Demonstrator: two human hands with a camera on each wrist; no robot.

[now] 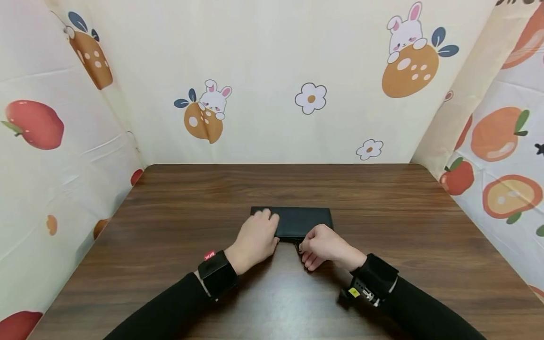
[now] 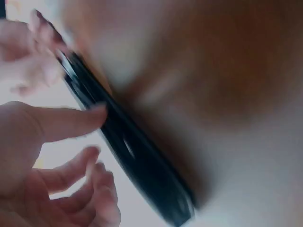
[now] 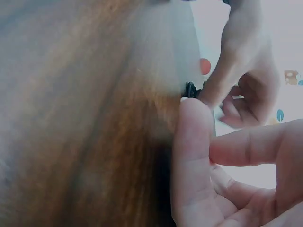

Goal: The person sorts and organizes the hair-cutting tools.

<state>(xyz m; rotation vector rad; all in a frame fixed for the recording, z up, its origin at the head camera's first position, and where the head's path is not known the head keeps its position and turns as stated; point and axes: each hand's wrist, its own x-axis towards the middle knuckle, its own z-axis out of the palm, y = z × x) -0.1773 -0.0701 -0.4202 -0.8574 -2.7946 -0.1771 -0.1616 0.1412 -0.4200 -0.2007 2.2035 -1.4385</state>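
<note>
A flat black zip wallet (image 1: 303, 222) lies on the wooden table, its long zipped edge towards me. My left hand (image 1: 257, 238) holds its left end, fingers over the top and thumb at the front edge. In the left wrist view, the thumb presses on the edge of the wallet (image 2: 137, 146). At the front edge, near the middle, my right hand (image 1: 320, 245) pinches a small dark zipper pull (image 1: 297, 245) between thumb and index finger. The right wrist view hides most of the wallet behind the fingers (image 3: 191, 156).
The brown wooden table (image 1: 191, 198) spreads around the wallet on all sides. A pale curtain (image 1: 263, 56) printed with fruit and rabbits hangs behind the far edge, with more printed cloth at the left and right sides. Both wrists wear black bands.
</note>
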